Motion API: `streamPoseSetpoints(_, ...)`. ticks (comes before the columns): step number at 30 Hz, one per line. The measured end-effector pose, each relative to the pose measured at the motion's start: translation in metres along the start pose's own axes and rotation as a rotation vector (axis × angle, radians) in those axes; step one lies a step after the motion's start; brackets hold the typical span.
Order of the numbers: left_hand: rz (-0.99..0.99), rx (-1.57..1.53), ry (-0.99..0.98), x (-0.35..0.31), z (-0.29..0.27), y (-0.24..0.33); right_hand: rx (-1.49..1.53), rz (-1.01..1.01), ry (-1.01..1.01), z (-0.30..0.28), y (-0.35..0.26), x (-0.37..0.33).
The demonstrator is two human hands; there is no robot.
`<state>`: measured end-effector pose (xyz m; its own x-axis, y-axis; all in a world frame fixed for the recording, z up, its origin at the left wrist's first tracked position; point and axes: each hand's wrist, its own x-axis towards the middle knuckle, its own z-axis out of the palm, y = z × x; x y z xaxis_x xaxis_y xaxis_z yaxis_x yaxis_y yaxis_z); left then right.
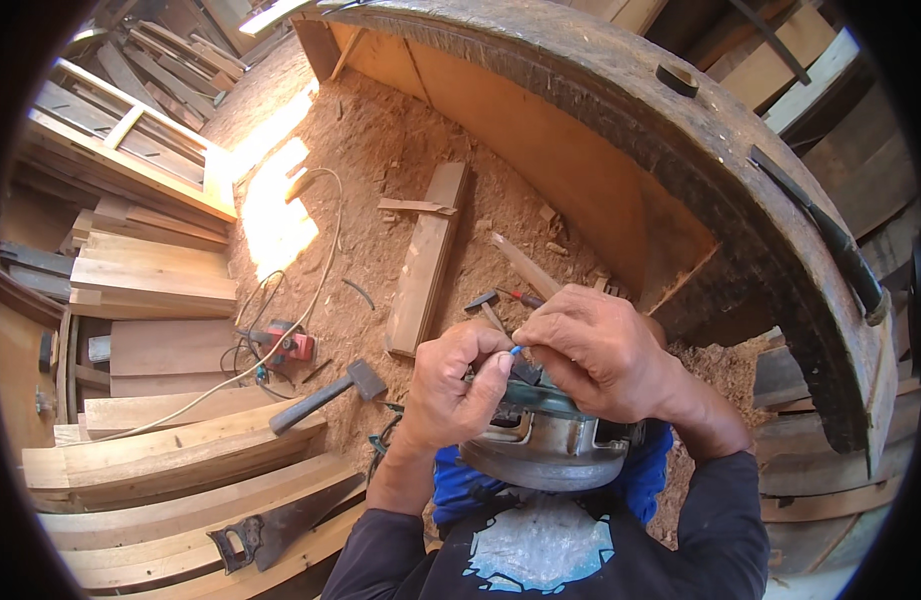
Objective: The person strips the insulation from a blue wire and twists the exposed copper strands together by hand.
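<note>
My left hand and my right hand meet in front of me, both closed in a pinch. Between their fingertips shows a small, thin blue piece, perhaps wire or tape; its kind is too small to make out. Below the hands, a teal and grey metal power tool rests at my lap, partly covered by them. Just beyond my fingers, a small hammer and a tool with a red and dark handle lie on the shavings.
A long plank lies on the shavings-covered floor. Left of me are a dark-handled hammer, a red corded power tool, a handsaw and stacked boards. A heavy curved-looking workbench spans the far right.
</note>
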<state>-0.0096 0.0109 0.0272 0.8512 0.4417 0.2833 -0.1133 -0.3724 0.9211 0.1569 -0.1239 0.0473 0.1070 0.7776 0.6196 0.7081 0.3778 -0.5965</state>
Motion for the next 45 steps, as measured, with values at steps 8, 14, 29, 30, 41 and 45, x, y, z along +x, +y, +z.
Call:
streamPoseSetpoints(8,0.103,0.031,-0.016,0.005,-0.001,-0.005,-0.289,-0.122,-0.008,0.007,-0.003,0.008)
streamPoseSetpoints(14,0.101,-0.111,-0.080,0.007,-0.002,-0.015,-0.137,-0.032,-0.026,0.009,0.002,0.011)
streamPoseSetpoints(29,-0.125,-0.668,0.019,-0.007,-0.010,-0.029,-0.144,0.184,0.117,-0.029,-0.032,0.010)
streamPoseSetpoints(30,-0.129,-0.666,0.021,-0.008,-0.009,-0.031,-0.140,0.187,0.117,-0.033,-0.039,0.009)
streamPoseSetpoints(41,-0.012,-0.660,0.100,-0.007,0.008,-0.040,-1.432,0.260,0.401,-0.156,-0.077,-0.012)
streamPoseSetpoints(45,0.025,-0.689,0.088,-0.011,0.005,-0.039,-1.502,0.656,0.179,-0.184,-0.082,-0.015)
